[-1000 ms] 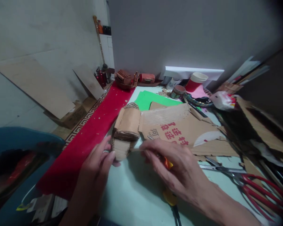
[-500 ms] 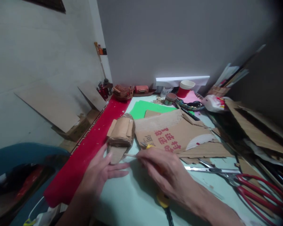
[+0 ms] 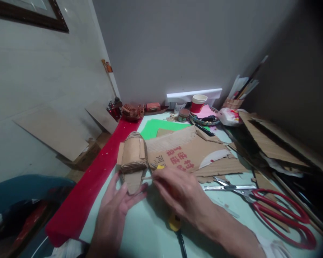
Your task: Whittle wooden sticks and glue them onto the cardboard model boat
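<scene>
A small cardboard boat model [image 3: 132, 152] with a curved-roof cabin rests on the table, its narrow end toward me. My left hand [image 3: 120, 200] is closed around that near end, thumb on one side and fingertips under the tip. My right hand [image 3: 181, 188] pinches a thin pale stick [image 3: 147, 178], whose end points at the boat's right edge. Through the same hand runs a yellow tool [image 3: 174, 221] with a metal tip and a black tail at the rear; its exact kind is unclear. My fingers hide most of its middle.
Printed cardboard [image 3: 174, 152] lies beyond my right hand, over green paper [image 3: 161, 125]. Red-handled scissors [image 3: 280, 211] are at the right. A red cloth strip [image 3: 97, 186] runs along the left edge. Behind stand a paper cup [image 3: 198, 104] and two finished-looking boat models [image 3: 131, 111].
My left fingers have closed in under the boat's near end, from a more spread pose. The stick stays by the boat's right edge. The view has shifted slightly.
</scene>
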Demonstrator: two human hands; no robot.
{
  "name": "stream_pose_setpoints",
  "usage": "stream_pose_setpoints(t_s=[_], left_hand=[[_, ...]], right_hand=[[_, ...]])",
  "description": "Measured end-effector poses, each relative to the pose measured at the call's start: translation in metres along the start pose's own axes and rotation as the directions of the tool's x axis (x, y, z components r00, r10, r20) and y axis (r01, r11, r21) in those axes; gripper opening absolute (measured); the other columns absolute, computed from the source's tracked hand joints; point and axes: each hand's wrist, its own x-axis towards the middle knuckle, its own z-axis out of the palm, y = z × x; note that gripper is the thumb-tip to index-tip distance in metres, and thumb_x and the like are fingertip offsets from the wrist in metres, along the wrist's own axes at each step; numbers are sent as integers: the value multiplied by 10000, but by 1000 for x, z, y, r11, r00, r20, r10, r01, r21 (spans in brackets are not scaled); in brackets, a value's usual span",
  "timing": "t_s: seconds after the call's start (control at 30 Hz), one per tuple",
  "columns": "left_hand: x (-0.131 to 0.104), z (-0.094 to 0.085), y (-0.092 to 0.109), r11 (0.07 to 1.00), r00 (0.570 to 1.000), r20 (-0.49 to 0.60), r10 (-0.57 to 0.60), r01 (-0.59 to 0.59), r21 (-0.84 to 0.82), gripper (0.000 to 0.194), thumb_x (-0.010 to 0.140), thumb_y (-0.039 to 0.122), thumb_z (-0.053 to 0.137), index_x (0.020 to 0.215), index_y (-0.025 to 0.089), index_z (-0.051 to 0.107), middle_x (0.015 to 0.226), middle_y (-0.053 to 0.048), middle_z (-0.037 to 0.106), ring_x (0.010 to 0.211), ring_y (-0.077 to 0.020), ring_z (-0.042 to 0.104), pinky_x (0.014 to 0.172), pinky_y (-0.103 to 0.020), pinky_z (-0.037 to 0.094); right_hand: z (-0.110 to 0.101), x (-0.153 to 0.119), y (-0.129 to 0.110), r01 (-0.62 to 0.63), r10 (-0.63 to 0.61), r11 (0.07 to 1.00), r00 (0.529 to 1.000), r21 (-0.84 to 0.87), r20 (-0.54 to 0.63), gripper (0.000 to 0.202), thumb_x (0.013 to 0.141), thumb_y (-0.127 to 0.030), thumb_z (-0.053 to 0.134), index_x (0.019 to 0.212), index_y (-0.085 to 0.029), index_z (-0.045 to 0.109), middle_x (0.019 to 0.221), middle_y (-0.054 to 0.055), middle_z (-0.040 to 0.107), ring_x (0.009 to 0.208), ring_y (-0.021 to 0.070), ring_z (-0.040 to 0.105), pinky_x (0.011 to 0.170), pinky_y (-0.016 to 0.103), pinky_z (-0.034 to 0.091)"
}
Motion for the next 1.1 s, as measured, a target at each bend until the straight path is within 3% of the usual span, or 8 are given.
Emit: stream_pose_setpoints(t_s=[0.17, 0.4, 0.67, 0.8, 0.93, 1.03, 1.1], left_hand=[[-8, 16, -2, 997, 996, -32, 79, -78, 9, 831, 827, 199, 729, 1532, 151, 292, 999, -116, 797, 873, -285, 770, 775, -382, 643], [-14, 28, 1, 995, 997, -48, 63, -59, 85, 788, 844, 196, 685, 1529, 194, 296, 985, -93, 803, 891, -276, 774, 761, -329, 643], [-21, 43, 0, 993, 997, -62, 44, -37, 115, 693, 922, 302, 542, 1558, 248, 272, 989, -88, 802, 1057, -318, 726, 841, -394, 630], [-19, 43, -1, 982, 993, -90, 73, -56, 180, 728, 874, 264, 605, 1546, 238, 326, 979, -67, 801, 985, -298, 747, 820, -367, 635], [-18, 43, 1, 976, 986, -114, 118, -94, 196, 711, 860, 211, 628, 1524, 195, 371, 994, -65, 803, 929, -254, 763, 797, -319, 642], [-17, 44, 2, 991, 992, -85, 94, -86, 103, 760, 864, 205, 630, 1545, 162, 297, 964, -98, 807, 863, -288, 776, 782, -384, 659], [-18, 46, 3, 992, 990, -101, 94, -85, 91, 727, 882, 193, 601, 1540, 156, 296, 928, -100, 807, 840, -296, 780, 781, -396, 660]], right_hand=[[-13, -4, -8, 124, -126, 972, 992, -202, 6, 262, 1022, -113, 371, 1063, -91, 629, 834, 85, 610, 733, 175, 531, 634, 270, 462], [-22, -2, -15, 308, -304, 865, 950, -396, 75, 354, 1030, -77, 322, 1100, -16, 664, 876, 142, 681, 820, 222, 582, 757, 367, 505], [-27, 0, -25, 372, -367, 800, 924, -470, 107, 334, 959, -43, 370, 1003, -38, 701, 919, 153, 700, 836, 258, 606, 762, 419, 501], [-28, -3, -22, 262, -263, 871, 963, -416, 56, 370, 992, -51, 319, 976, -62, 688, 834, 123, 675, 737, 224, 582, 676, 369, 494], [-24, -5, -10, 70, -83, 974, 995, -214, -51, 231, 993, -98, 413, 1082, -93, 627, 879, 87, 672, 778, 187, 616, 683, 288, 507], [-20, -3, -6, -95, 86, 994, 983, -49, -164, 128, 975, -108, 509, 996, -148, 629, 867, 30, 695, 745, 119, 641, 701, 206, 497], [-19, -1, -6, -240, 246, 969, 953, 54, -175, 123, 979, -149, 542, 906, -176, 638, 774, -13, 688, 658, 90, 628, 655, 176, 487]])
